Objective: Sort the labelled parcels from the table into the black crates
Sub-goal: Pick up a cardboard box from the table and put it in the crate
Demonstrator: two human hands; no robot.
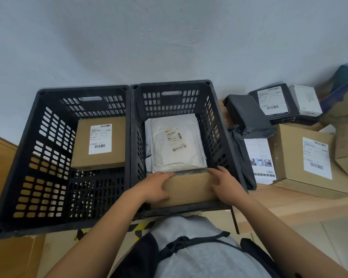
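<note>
Both hands hold a plain brown cardboard box [189, 189] at the near wall of the right-hand black slatted plastic crate [213, 125], at about 6 o'clock in the view. The left hand [159, 187] grips the box's left end with fingers curled over its top edge; the right hand [225, 185] clasps the right end the same way. The box stands inside the crate against its near wall, just in front of a silver-grey padded mailer bag [175, 145] with a small label that lies on the crate floor.

The step in hand looks like setting this box down in the right crate. The next move probably calls for lowering it until it rests, then letting go with both hands and reaching to 3 o'clock for another parcel.

The left-hand black slatted plastic crate [38, 157], at 9 o'clock, holds one flat brown cardboard parcel [99, 143] with a white barcode label. On the pale wooden table [289, 199] at 2 to 3 o'clock, unsorted parcels wait: a large brown cardboard box with a white label [309, 157], a dark grey plastic mailer bag [249, 117], a black box with a white label [273, 103], a small white box [305, 101] and a white printed leaflet [259, 157]. A pale blue-grey wall [169, 37] fills 12 o'clock. Yellow-and-black hazard tape [141, 227] shows on the floor below the crates.
</note>
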